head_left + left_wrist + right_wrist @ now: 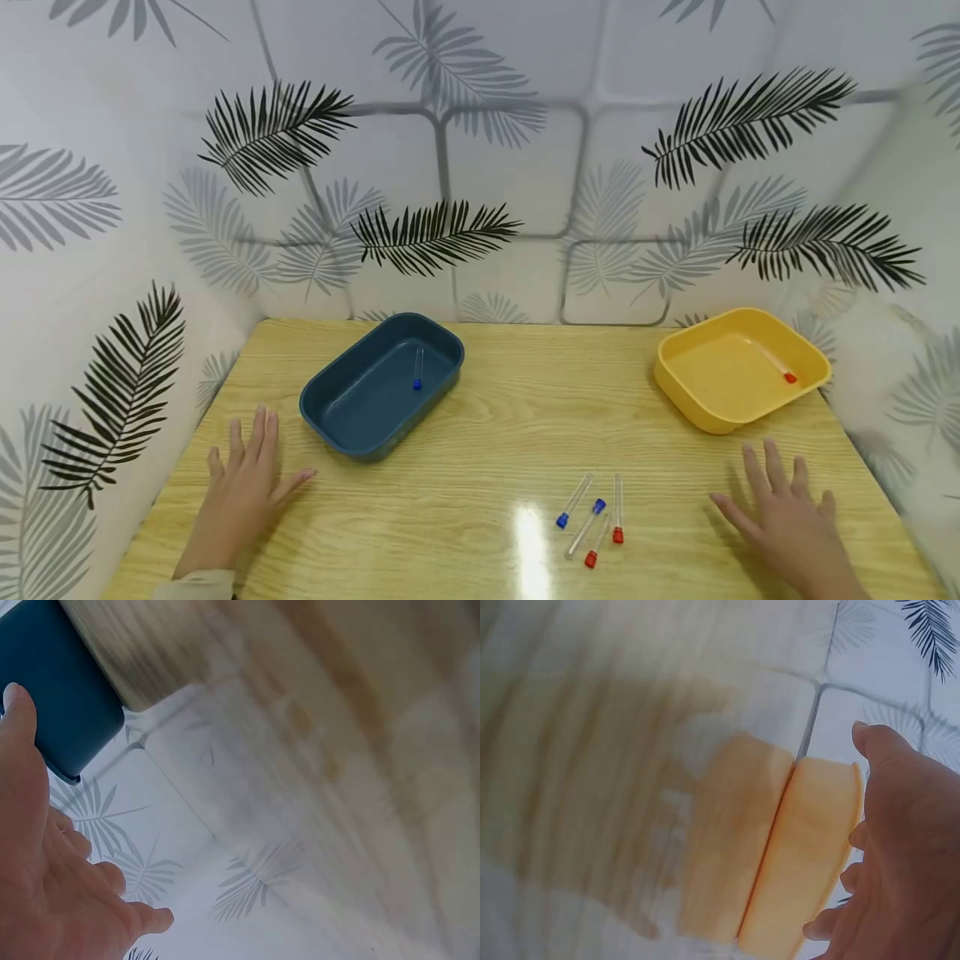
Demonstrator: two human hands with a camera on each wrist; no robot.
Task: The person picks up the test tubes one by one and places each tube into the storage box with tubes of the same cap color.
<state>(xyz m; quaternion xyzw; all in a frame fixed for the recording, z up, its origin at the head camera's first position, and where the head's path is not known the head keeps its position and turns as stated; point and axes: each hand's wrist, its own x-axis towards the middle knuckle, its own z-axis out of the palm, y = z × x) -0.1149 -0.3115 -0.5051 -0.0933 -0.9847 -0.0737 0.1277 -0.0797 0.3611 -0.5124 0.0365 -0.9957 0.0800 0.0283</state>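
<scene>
My left hand (243, 492) is spread over the left side of the table, its thumb pointing toward a dark blue basin (360, 454). In that basin lies a clear tube with a blue cap (417, 384). On the right, my right hand (791, 521) has its fingers apart, just in front of a yellow basin (705, 417). A clear tube with a red cap (790, 377) lies inside the yellow one. Between the hands, nearer the right, several clear tubes lie on the table, some with blue caps (562, 521), others with red caps (618, 535). Both hands hold nothing.
The wood-grain table (420, 533) meets a wall (510, 283) with leaf patterns at its back edge. Similar leaf-printed walls flank it left and right. A bright light reflection shows on the tabletop at the front middle.
</scene>
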